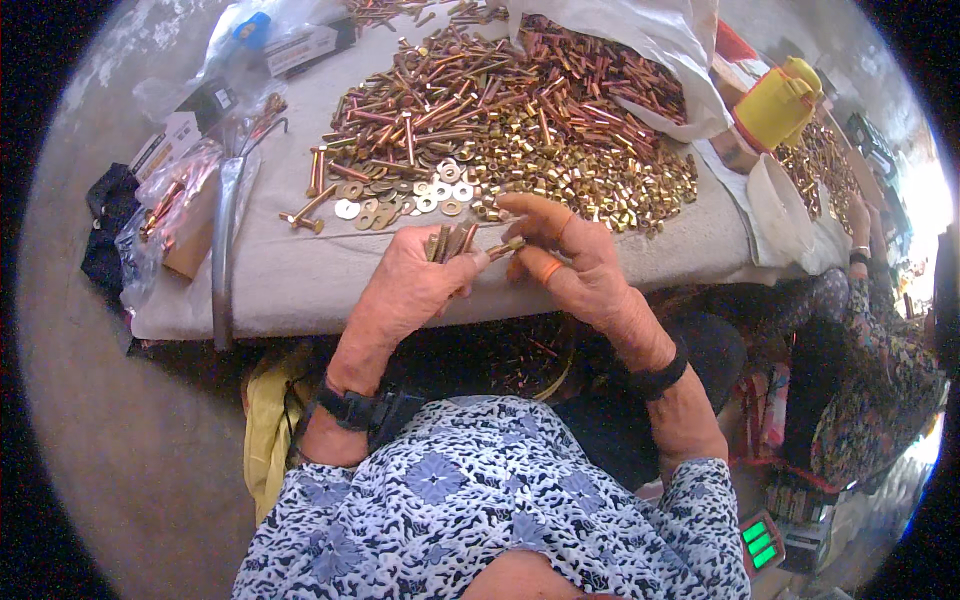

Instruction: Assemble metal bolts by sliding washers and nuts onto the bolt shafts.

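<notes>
Covering six o'clock as seen from the hands, the person's patterned shirt (450, 490) lay nearest. A green-lit display (760, 543) showed between four and five o'clock, and a yellow cloth (266, 430) hung between seven and eight. Dark bands ringed both wrists.

The left hand (402, 280) was wrapped around a bundle of bolts (452, 243), its thumb pressed along them, just above the table's near edge. At three o'clock from it, the right hand (592, 265), with orange coverings on two digits, pinched the brass-coloured end of a single bolt (497, 250) that bridged the two hands. Whether that end bore a nut, I could not tell.

Beyond, a pale cloth (300, 285) covered the table. A bent metal tube (226, 250) lay at nine o'clock, overhanging the edge. Flat washers (440, 190) were scattered at eleven, brass-coloured nuts (610, 180) heaped at two. A co-worker's patterned sleeve (875, 385) appeared between three and four. Farther off, a large pile of bolts (440, 95) spread from eleven to one, and a yellow container (778, 105) stood at two, beside a white sheet (665, 35).
</notes>
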Demonstrator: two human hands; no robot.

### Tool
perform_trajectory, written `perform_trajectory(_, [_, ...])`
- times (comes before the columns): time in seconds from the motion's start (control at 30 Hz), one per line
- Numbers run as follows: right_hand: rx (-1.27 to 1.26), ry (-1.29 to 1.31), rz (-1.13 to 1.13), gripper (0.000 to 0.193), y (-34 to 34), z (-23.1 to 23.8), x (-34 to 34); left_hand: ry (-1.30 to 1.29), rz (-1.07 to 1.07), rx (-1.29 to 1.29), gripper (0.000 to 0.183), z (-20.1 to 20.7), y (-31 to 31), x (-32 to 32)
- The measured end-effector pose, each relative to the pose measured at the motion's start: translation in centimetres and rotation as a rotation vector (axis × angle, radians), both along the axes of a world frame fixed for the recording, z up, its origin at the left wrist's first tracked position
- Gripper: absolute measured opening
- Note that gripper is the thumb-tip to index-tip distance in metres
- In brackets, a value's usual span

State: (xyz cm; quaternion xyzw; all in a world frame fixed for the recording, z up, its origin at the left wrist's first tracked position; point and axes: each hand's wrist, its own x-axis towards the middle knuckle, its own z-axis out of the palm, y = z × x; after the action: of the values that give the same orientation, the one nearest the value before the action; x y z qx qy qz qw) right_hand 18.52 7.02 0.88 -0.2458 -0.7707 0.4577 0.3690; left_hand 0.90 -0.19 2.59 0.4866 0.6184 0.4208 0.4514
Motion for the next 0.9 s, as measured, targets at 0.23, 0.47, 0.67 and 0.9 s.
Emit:
perform_trajectory(0.23, [0.05,-0.097,-0.235,0.021,0.7,0.5,0.6,0.002,-0.016,0.006,0.018,-0.8,0.2,-0.4])
perform_trajectory(0.47, [0.217,-0.204,-0.133,0.022,0.2,0.4,-0.1,0.01,-0.042,0.07,0.021,-0.4,0.2,0.0])
perform_trajectory(0.67, [0.056,-0.049,-0.06,0.02,-0.3,0.0,-0.5,-0.005,-0.018,0.001,0.019,-0.5,0.2,-0.2])
perform_trajectory(0.9, [0.255,-0.263,-0.069,0.022,0.2,0.0,-0.1,0.021,-0.04,0.057,0.017,-1.1,0.1,-0.2])
